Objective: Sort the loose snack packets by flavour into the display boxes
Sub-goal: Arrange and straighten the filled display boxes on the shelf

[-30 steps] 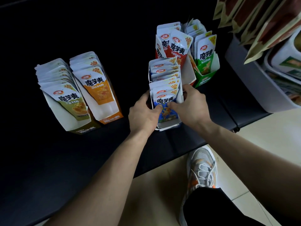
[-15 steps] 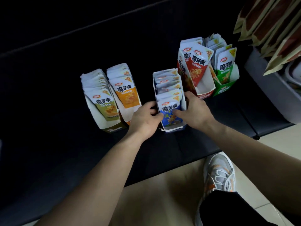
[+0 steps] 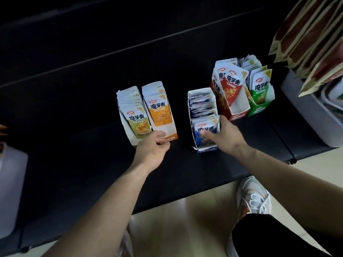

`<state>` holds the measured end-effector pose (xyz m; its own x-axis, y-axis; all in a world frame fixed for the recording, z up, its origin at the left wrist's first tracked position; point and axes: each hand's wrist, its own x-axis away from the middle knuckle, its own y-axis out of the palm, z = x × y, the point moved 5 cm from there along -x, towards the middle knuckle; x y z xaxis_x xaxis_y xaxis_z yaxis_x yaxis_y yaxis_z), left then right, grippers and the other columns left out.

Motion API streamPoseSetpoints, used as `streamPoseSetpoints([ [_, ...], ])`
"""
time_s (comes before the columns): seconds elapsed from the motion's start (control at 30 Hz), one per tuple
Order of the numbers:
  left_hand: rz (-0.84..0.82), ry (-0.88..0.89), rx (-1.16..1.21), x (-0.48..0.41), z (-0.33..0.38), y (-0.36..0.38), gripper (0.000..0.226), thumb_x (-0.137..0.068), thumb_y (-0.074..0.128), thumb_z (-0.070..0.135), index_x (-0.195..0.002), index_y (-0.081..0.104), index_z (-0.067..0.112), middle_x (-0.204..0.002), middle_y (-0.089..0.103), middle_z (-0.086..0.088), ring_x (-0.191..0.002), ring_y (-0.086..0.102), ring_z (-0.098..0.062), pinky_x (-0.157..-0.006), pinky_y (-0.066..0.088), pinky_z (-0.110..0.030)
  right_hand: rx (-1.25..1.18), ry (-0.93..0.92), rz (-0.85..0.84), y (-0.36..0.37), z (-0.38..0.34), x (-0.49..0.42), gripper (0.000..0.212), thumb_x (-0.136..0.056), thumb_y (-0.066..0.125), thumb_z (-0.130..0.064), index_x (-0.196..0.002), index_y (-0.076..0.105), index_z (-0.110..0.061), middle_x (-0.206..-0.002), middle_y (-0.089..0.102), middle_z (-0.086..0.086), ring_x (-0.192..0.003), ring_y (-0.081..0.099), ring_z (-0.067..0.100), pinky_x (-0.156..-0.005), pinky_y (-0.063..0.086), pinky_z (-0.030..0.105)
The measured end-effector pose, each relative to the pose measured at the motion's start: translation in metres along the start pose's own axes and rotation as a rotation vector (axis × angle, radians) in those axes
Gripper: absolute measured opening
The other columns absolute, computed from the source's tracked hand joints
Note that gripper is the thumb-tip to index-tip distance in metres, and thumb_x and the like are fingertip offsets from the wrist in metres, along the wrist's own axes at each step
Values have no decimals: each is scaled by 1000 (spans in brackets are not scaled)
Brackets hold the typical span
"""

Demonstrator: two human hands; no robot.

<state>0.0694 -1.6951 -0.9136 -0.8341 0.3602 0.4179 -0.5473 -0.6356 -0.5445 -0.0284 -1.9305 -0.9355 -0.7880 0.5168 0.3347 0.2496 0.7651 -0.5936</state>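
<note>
Five display boxes of snack packets stand on a dark bench (image 3: pixel 74 164). The blue box (image 3: pixel 202 149) is in the middle, filled with blue packets. My right hand (image 3: pixel 226 138) grips its right wall, the thumb pressing the front blue packet (image 3: pixel 204 132). To the left stand the orange box (image 3: pixel 161 115) and the olive-green box (image 3: pixel 133 117). My left hand (image 3: pixel 152 147) touches the front lower corner of the orange box, fingers curled, holding nothing that I can see. The red box (image 3: pixel 230 93) and the green box (image 3: pixel 261 93) stand at the back right.
A grey crate (image 3: pixel 306 112) with large brown-edged bags (image 3: pixel 313 39) stands at the far right. A pale grey container (image 3: pixel 9 191) sits at the left edge. My shoe (image 3: pixel 254 197) rests on the beige floor in front of the bench.
My left hand has left the blue box and moved left to the front of the orange box. My right hand stays on the blue box. The camera has pulled back.
</note>
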Motion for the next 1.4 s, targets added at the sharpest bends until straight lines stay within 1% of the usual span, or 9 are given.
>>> streamPoseSetpoints([
  [0.17,78,67,15,-1,13,-5,31,-94,65,27,-125,59,30,-109,67,17,-98,66,-7,-84,52,-23,28,66,34,3,-4,-16,56,-77,80,-53,-119,52,-27,-108,68,-6,-98,67,20,-84,57,43],
  [0.27,68,165,23,-10,39,8,44,-92,70,31,-132,53,32,-117,63,17,-94,63,0,-83,52,-23,99,83,47,3,-5,-19,59,-75,78,-59,-116,51,-28,-106,67,-6,-95,64,20,-82,56,43],
  [0.47,89,342,-35,-48,97,30,79,-83,78,41,-149,33,43,-146,45,12,-122,52,-11,-95,48,-31,66,33,56,3,0,-20,61,-75,80,-53,-122,50,-27,-111,65,-8,-103,63,16,-86,55,42],
  [0.6,85,437,-145,-70,112,38,76,-86,75,42,-150,34,40,-149,43,9,-128,50,-14,-103,48,-39,-17,-101,77,2,-2,-20,70,-77,73,-61,-133,47,-29,-123,62,-8,-114,58,13,-92,53,42],
  [0.73,152,585,-256,-79,125,41,41,-92,68,39,-131,58,28,-127,56,8,-109,56,-12,-87,44,-26,-74,-152,143,-3,-1,-22,73,-79,58,-74,-140,43,-36,-130,60,-9,-118,58,12,-95,53,45],
  [0.83,229,616,-314,-89,130,40,24,-92,66,41,-109,65,24,-105,57,9,-90,53,-9,-73,41,-27,-73,-167,158,-5,-4,-27,76,-77,56,-76,-140,41,-36,-130,59,-9,-118,58,13,-94,52,46],
  [1.1,259,538,-377,-108,142,40,22,-92,67,42,-97,70,21,-86,67,5,-80,62,-16,-69,48,-31,-40,-116,194,-5,-8,-37,55,-80,65,-68,-121,46,-35,-116,64,-11,-104,63,15,-83,54,46],
  [1.27,176,454,-338,-117,134,35,23,-91,69,45,-92,70,22,-85,68,4,-66,61,-6,-59,46,-23,-64,-127,191,-5,-6,-33,57,-79,65,-70,-122,50,-36,-115,65,-12,-105,62,14,-86,54,46],
  [1.4,127,427,-297,-119,130,33,22,-91,69,45,-91,72,23,-77,64,10,-72,59,-5,-59,43,-21,-87,-167,173,-5,-8,-28,57,-82,66,-66,-127,51,-36,-118,65,-13,-108,62,11,-89,54,45],
])
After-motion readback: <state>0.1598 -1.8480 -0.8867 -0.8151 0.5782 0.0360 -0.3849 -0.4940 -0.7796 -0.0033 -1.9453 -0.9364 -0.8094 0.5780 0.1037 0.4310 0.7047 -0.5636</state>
